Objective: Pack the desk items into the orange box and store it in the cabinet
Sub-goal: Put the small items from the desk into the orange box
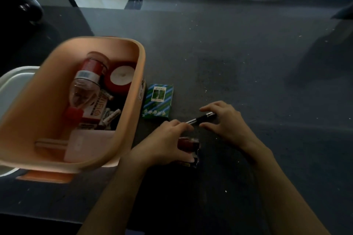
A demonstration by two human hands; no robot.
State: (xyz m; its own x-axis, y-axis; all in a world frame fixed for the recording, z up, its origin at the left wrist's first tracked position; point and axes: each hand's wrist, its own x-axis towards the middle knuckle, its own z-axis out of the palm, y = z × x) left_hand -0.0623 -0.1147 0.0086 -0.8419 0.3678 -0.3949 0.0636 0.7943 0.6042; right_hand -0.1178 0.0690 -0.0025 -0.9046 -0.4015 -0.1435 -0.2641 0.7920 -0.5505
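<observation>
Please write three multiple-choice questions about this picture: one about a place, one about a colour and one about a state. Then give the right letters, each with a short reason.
1. Where does the green striped packet lie?
A) on the desk, beside the orange box
B) inside that box
C) on the floor

2. What colour is the cap of the bottle in the orange box?
A) blue
B) yellow
C) red

3. In what state is the pen?
A) lying untouched
B) held by both hands
C) packed in the box

Answers:
1. A: the packet lies flat on the dark desk, next to the box's wall.
2. C: the cap is plainly red.
3. B: the left hand and the right hand each pinch one end.
</observation>
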